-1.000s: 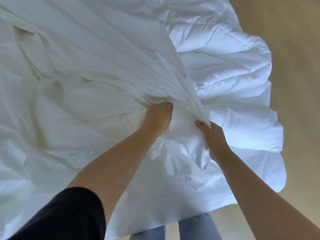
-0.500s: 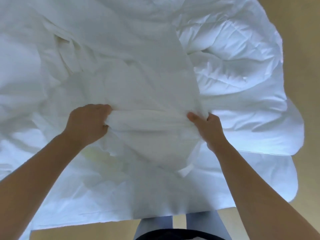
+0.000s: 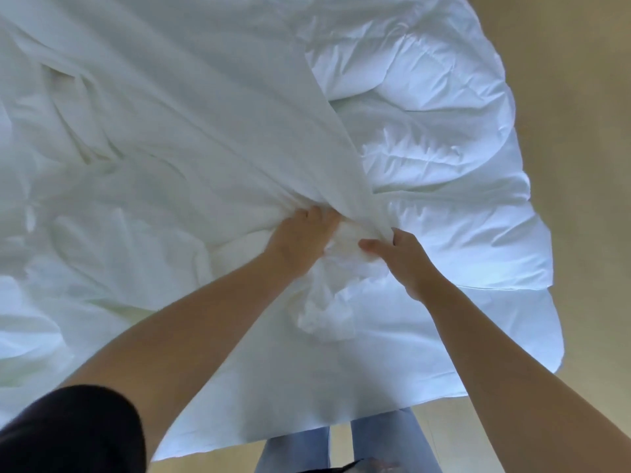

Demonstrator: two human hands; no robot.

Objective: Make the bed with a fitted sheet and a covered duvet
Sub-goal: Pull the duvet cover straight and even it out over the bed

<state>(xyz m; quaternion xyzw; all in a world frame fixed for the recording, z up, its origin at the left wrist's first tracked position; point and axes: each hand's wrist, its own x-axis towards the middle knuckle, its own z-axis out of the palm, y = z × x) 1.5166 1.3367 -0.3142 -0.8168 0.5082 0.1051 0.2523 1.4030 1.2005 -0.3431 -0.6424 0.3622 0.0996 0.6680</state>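
Duvet cover (image 3: 164, 138): thin white cloth spread over most of view. Creases fan toward hands, likely because both pull from one gathered point.
Duvet (image 3: 433, 141): puffy, quilted, lying bare at right. Cover edge drapes over its left part, so covering is judged unfinished.
Left hand (image 3: 300, 238): fingers curled down into gathered cover, gripping bunch.
Right hand (image 3: 408, 259): just beside left hand, thumb and fingers closed, pinching same gather, presumably to drag cover across duvet.
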